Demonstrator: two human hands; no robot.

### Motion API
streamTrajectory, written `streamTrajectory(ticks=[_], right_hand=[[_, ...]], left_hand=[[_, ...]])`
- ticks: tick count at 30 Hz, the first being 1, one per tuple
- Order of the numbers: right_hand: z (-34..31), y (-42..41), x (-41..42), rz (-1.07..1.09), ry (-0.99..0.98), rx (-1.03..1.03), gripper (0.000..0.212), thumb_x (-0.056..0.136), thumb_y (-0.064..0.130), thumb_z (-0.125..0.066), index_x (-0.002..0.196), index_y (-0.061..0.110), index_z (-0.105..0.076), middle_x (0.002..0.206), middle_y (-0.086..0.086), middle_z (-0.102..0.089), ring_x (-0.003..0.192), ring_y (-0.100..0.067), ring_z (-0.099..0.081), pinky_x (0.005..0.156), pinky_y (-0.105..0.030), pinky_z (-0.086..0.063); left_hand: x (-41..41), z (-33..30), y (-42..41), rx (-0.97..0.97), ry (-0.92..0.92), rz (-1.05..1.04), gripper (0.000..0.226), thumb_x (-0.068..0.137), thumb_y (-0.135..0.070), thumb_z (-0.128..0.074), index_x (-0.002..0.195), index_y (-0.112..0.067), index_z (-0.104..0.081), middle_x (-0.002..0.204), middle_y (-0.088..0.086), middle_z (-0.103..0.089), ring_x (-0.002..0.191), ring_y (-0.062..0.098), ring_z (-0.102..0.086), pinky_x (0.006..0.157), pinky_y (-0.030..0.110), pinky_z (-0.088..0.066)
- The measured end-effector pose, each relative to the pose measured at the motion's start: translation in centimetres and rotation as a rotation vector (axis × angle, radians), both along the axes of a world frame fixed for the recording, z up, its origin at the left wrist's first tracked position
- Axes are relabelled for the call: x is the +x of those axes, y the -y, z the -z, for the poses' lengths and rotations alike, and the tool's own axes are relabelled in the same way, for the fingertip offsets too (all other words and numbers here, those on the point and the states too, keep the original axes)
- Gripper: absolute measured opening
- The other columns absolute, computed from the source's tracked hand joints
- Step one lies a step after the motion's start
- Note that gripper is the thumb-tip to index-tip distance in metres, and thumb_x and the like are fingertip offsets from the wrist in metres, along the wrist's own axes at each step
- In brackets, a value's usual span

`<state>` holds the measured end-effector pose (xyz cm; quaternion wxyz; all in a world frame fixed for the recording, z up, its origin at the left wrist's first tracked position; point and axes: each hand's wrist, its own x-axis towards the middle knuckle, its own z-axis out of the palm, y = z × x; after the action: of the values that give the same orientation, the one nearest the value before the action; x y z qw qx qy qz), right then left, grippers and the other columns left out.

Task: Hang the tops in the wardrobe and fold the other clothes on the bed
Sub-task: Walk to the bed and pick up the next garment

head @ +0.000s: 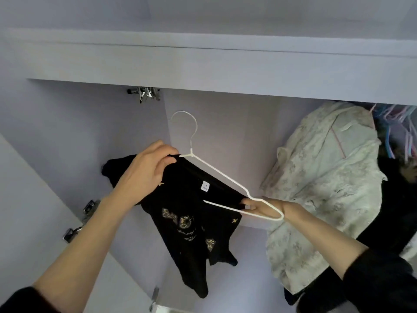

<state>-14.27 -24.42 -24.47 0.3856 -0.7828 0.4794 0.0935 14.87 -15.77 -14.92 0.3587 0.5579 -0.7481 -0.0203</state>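
A black top [182, 224] with a leopard-pattern print and a white size label hangs partly on a white wire hanger [222, 175]. I hold both up inside the open wardrobe [225, 71]. My left hand [144, 170] grips the top's collar and shoulder near the hanger's neck. My right hand [265, 207] pinches the collar's other side at the hanger's right end, which sticks out bare past the fabric. The hook [184, 123] points up, free of any rail.
A pale patterned garment [325, 188] hangs at the right, with several pastel hangers [397, 129] and dark clothes behind it. A metal rail bracket [145, 93] sits under the top shelf. The open left door [27, 199] carries metal hinges [90, 208].
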Motion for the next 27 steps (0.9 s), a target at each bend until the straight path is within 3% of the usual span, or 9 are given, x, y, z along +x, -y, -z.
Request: streamTrajectory(ticks=[2,3,6,13,16,18,22,24,27], right_hand=[[-0.2,0.3,-2.0,0.036,0.025,-0.114,0.012,0.097,0.027,-0.049,0.090,0.021,-0.057,0.069,0.010,-0.049,0.063,-0.005,-0.048,0.056,-0.010,-0.041],[-0.3,0.6,-2.7,0.041,0.011,-0.186,0.019,0.096,0.026,-0.052,0.078,0.019,-0.054,0.062,0.007,-0.044,0.059,-0.010,-0.045,0.052,-0.015,-0.040],[-0.6,1.2,-3.7,0.039,-0.025,-0.346,0.039,0.091,0.031,-0.059,0.056,0.022,-0.041,0.058,0.003,-0.044,0.057,-0.013,-0.045,0.058,-0.027,-0.045],[-1.7,1.4,-5.6,0.037,-0.007,-0.530,0.042,0.088,0.034,-0.062,0.051,0.032,-0.042,0.071,0.010,-0.046,0.065,-0.009,-0.052,0.068,-0.029,-0.044],[-3.1,0.7,-5.2,-0.037,-0.008,-0.640,0.040,0.089,0.035,-0.061,0.054,0.033,-0.042,0.069,0.010,-0.042,0.066,-0.017,-0.054,0.066,-0.036,-0.048],[-4.5,0.1,-3.9,-0.142,0.016,-0.768,0.029,0.088,0.036,-0.062,0.062,0.024,-0.057,0.065,0.012,-0.041,0.063,-0.015,-0.053,0.059,-0.035,-0.048],[-6.8,-1.5,-1.7,-0.324,0.131,-0.996,0.027,0.075,0.032,-0.076,0.060,0.018,-0.059,0.059,0.017,-0.034,0.056,-0.008,-0.048,0.052,-0.015,-0.029],[-6.8,-1.6,-1.7,-0.282,0.171,-0.947,0.022,0.076,0.040,-0.074,0.074,0.020,-0.063,0.062,0.021,-0.036,0.060,-0.003,-0.045,0.054,-0.009,-0.025],[-5.8,-1.7,-2.5,-0.028,0.263,-0.740,0.038,0.081,0.046,-0.066,0.111,0.026,-0.055,0.074,0.020,-0.047,0.070,0.002,-0.050,0.064,-0.014,-0.041]], left_hand=[[0.7,1.0,-0.2,0.009,-0.002,-0.075,0.013,0.093,-0.002,-0.052,0.099,-0.006,-0.063,0.091,0.002,-0.055,0.079,0.015,-0.053,0.073,0.011,-0.035],[0.8,1.6,-0.2,0.013,0.007,-0.103,0.013,0.093,-0.002,-0.052,0.098,-0.006,-0.063,0.090,0.004,-0.055,0.078,0.018,-0.053,0.072,0.015,-0.036],[0.3,2.9,0.3,-0.003,0.020,-0.186,0.013,0.092,0.001,-0.052,0.098,-0.004,-0.063,0.089,0.005,-0.053,0.074,0.018,-0.050,0.068,0.017,-0.032],[-0.4,2.6,1.0,0.018,0.159,-0.156,0.009,0.090,-0.001,-0.055,0.091,-0.003,-0.063,0.084,0.007,-0.054,0.068,0.026,-0.054,0.060,0.034,-0.044],[-1.7,2.3,1.1,0.025,0.131,-0.129,0.009,0.090,0.000,-0.055,0.091,-0.002,-0.063,0.084,0.007,-0.054,0.071,0.025,-0.053,0.063,0.038,-0.047],[-2.8,2.2,1.2,0.028,0.130,-0.099,0.009,0.091,-0.001,-0.054,0.092,-0.001,-0.063,0.086,0.010,-0.055,0.074,0.026,-0.054,0.064,0.041,-0.048],[-4.2,2.2,1.7,0.033,0.096,-0.036,0.012,0.092,-0.002,-0.054,0.095,0.000,-0.065,0.089,0.011,-0.057,0.081,0.026,-0.054,0.070,0.040,-0.047],[-4.0,2.3,1.8,0.042,0.054,-0.032,0.012,0.092,-0.001,-0.054,0.096,0.000,-0.065,0.089,0.010,-0.057,0.081,0.024,-0.055,0.073,0.034,-0.045],[-3.1,2.3,1.8,0.039,-0.073,-0.070,0.011,0.091,-0.002,-0.056,0.095,-0.004,-0.066,0.087,0.004,-0.058,0.079,0.018,-0.056,0.073,0.019,-0.039]])
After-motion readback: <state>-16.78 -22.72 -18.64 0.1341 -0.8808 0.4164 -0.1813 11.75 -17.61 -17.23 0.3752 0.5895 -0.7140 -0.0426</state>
